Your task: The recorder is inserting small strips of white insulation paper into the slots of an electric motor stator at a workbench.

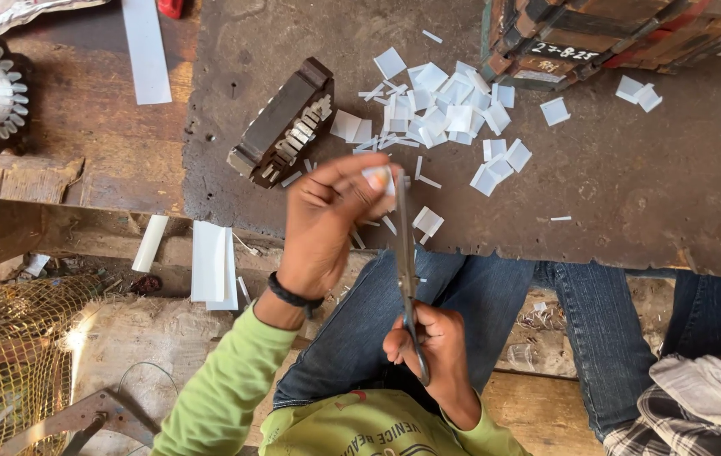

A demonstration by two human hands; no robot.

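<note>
Pinching a thin, light, floppy paper strip [376,177] in left hand [327,221], gripping scissors [406,270] by handles in right hand [430,355]; cut squares [449,105] lying far on counter [631,194].

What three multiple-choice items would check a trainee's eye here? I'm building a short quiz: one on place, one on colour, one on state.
1. Where does the pile of white paper pieces lie?
A. on the dark worktop
B. on the person's lap
C. in a basket

2. What colour is the sleeve on the left hand's arm?
A. red
B. light green
C. black

3. What does the right hand grip?
A. a hammer
B. nothing
C. scissors

Answers: 1 A, the pieces are spread on the worktop. 2 B, the sleeve is light green. 3 C, its fingers pass through the scissor handles while the left hand pinches a white piece.
</note>
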